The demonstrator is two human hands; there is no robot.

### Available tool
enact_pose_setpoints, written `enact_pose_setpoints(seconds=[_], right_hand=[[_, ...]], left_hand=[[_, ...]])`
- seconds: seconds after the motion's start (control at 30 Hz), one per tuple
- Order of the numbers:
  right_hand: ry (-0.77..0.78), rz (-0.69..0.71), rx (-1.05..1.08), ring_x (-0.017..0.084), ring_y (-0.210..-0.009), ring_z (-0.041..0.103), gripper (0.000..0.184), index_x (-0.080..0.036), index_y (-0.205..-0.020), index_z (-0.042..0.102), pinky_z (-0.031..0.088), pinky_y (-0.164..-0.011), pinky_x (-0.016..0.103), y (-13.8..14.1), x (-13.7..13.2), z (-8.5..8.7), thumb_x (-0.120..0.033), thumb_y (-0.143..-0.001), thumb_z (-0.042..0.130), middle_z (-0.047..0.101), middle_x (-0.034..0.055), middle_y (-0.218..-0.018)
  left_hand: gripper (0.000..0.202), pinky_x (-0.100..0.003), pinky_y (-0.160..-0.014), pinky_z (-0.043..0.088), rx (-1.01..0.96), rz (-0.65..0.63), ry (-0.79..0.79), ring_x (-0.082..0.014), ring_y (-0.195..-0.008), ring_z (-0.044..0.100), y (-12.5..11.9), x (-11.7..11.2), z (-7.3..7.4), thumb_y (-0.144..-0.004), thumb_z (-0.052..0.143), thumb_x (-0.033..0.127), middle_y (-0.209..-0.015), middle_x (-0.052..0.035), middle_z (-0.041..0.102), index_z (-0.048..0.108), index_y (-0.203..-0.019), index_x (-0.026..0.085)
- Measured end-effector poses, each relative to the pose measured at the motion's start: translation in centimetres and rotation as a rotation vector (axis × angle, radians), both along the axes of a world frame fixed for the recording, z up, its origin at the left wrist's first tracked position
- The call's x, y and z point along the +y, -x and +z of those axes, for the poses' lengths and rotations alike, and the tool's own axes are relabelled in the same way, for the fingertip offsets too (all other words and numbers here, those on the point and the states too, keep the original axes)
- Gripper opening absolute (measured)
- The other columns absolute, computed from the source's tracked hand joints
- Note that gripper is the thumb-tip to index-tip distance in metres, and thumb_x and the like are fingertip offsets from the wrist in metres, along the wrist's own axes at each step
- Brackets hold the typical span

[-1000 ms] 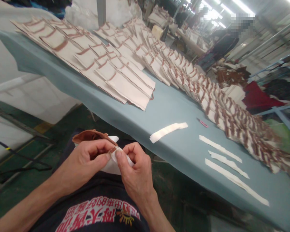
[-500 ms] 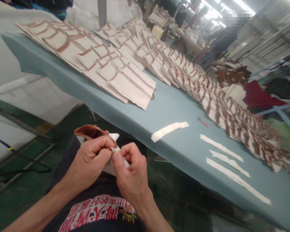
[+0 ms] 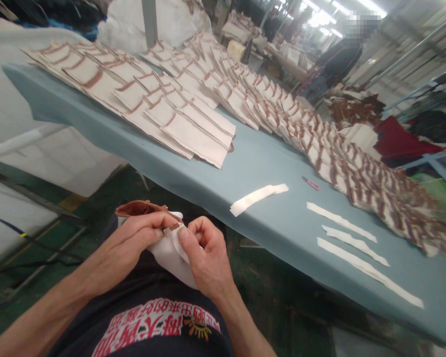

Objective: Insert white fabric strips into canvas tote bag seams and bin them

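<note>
Both hands hold a piece of white cloth with brown trim (image 3: 173, 253) above my lap. My left hand (image 3: 143, 230) has its fingers closed on the brown-edged side, and a brown flap (image 3: 134, 208) stands out beyond it. My right hand (image 3: 206, 248) pinches the white cloth between thumb and bent fingers, close beside the left fingertips. A short brown strip shows between the two hands. Part of the cloth is hidden behind the fingers. On the blue-green table in front lies a white fabric strip (image 3: 259, 198).
The blue-green table (image 3: 267, 153) runs diagonally ahead. Overlapping cream pieces with brown edging (image 3: 186, 129) and a long row of similar pieces (image 3: 319, 148) cover its far side. Several white strips (image 3: 367, 270) and a small pink-handled tool (image 3: 311, 184) lie nearer. A person (image 3: 330, 64) stands in the background.
The left hand has flattened and its fingers have stretched more along the brown edge. More of the white cloth now hangs visible below the hands. The right hand keeps its pinch.
</note>
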State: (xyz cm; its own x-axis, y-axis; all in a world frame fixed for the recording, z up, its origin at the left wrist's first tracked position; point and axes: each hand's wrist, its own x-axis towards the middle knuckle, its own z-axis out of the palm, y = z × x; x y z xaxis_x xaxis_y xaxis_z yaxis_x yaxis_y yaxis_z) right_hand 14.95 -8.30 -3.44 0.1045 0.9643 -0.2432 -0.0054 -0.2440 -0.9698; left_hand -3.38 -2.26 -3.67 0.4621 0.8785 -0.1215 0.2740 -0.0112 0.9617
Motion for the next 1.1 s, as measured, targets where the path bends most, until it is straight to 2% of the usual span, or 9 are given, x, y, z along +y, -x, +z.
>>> enact_pose_setpoints(seconds=[0.2, 0.37, 0.43, 0.53, 0.6, 0.7, 0.9, 1.03, 1.1], right_hand=[[0.013, -0.019, 0.052, 0.01, -0.055, 0.035, 0.042, -0.026, -0.08, 0.05, 0.028, -0.053, 0.025, 0.2, -0.4, -0.4, -0.059, -0.093, 0.073, 0.048, -0.0096, -0.061], [0.047, 0.008, 0.175, 0.009, -0.054, 0.032, 0.041, -0.026, -0.076, 0.048, 0.025, -0.053, 0.025, 0.1, -0.3, -0.3, -0.056, -0.09, 0.073, 0.045, -0.0096, -0.061], [0.069, 0.013, 0.216, 0.009, -0.055, 0.033, 0.041, -0.026, -0.076, 0.049, 0.026, -0.054, 0.025, -0.1, -0.2, -0.3, -0.055, -0.088, 0.074, 0.046, -0.0089, -0.062], [0.117, -0.013, 0.262, 0.01, -0.057, 0.034, 0.042, -0.026, -0.076, 0.05, 0.028, -0.055, 0.026, -0.1, -0.3, -0.7, -0.057, -0.084, 0.076, 0.047, -0.0082, -0.064], [0.132, -0.04, 0.287, 0.011, -0.058, 0.034, 0.044, -0.026, -0.075, 0.049, 0.029, -0.056, 0.026, 0.2, -0.4, -1.1, -0.059, -0.083, 0.076, 0.046, -0.0079, -0.064], [0.125, -0.088, 0.332, 0.013, -0.062, 0.035, 0.043, -0.027, -0.072, 0.048, 0.033, -0.058, 0.028, 0.8, -0.5, -1.7, -0.06, -0.083, 0.073, 0.044, -0.0063, -0.066], [0.072, -0.15, 0.399, 0.017, -0.066, 0.038, 0.036, -0.027, -0.072, 0.052, 0.035, -0.056, 0.029, 2.0, -0.3, -2.8, -0.055, -0.086, 0.071, 0.047, -0.0023, -0.069], [0.073, -0.156, 0.374, 0.019, -0.066, 0.041, 0.036, -0.028, -0.075, 0.05, 0.041, -0.056, 0.03, 2.8, -0.2, -3.1, -0.058, -0.088, 0.067, 0.048, -0.0005, -0.071], [0.088, -0.142, 0.386, 0.019, -0.066, 0.043, 0.038, -0.029, -0.076, 0.05, 0.044, -0.057, 0.03, 3.3, -0.1, -3.2, -0.06, -0.088, 0.066, 0.048, 0.0004, -0.072]], left_hand=[[0.042, -0.023, -0.06, 0.053, -0.08, -0.087, 0.118, -0.018, -0.069, 0.064, -0.5, -0.3, 0.0, -0.103, 0.068, 0.059, -0.083, -0.002, 0.078, 0.081, -0.09, 0.021], [0.036, -0.021, -0.054, 0.047, -0.021, -0.077, -0.018, -0.0161, -0.062, 0.061, -1.3, -0.3, 1.0, -0.102, 0.068, 0.052, -0.073, 0.0005, 0.074, 0.081, -0.085, 0.022], [0.033, -0.021, -0.055, 0.049, -0.018, -0.063, -0.102, -0.0165, -0.062, 0.063, -1.5, -0.5, 1.3, -0.102, 0.067, 0.048, -0.073, 0.0014, 0.076, 0.083, -0.087, 0.024], [0.031, -0.022, -0.072, 0.056, 0.04, -0.028, -0.171, -0.0185, -0.074, 0.072, -1.7, -1.1, 1.4, -0.106, 0.066, 0.045, -0.085, 0.0011, 0.084, 0.087, -0.093, 0.026], [0.032, -0.024, -0.084, 0.057, 0.085, -0.014, -0.18, -0.0203, -0.084, 0.077, -1.9, -1.6, 1.3, -0.108, 0.065, 0.045, -0.097, -0.0004, 0.088, 0.087, -0.096, 0.027], [0.034, -0.026, -0.091, 0.057, 0.098, -0.018, -0.172, -0.023, -0.094, 0.08, -2.0, -1.9, 0.9, -0.109, 0.063, 0.047, -0.108, -0.0025, 0.09, 0.088, -0.1, 0.027], [0.036, -0.027, -0.085, 0.058, 0.114, 0.015, -0.243, -0.0229, -0.091, 0.081, -1.7, -1.7, -0.4, -0.11, 0.063, 0.052, -0.107, -0.0033, 0.091, 0.087, -0.103, 0.026], [0.038, -0.027, -0.082, 0.059, 0.112, 0.026, -0.177, -0.0228, -0.087, 0.079, -1.3, -1.5, -0.8, -0.11, 0.061, 0.053, -0.102, -0.0019, 0.09, 0.087, -0.102, 0.026], [0.035, -0.026, -0.078, 0.058, 0.09, 0.017, -0.217, -0.021, -0.083, 0.079, -1.0, -1.5, -1.1, -0.11, 0.062, 0.049, -0.099, -0.0005, 0.09, 0.087, -0.102, 0.026]])
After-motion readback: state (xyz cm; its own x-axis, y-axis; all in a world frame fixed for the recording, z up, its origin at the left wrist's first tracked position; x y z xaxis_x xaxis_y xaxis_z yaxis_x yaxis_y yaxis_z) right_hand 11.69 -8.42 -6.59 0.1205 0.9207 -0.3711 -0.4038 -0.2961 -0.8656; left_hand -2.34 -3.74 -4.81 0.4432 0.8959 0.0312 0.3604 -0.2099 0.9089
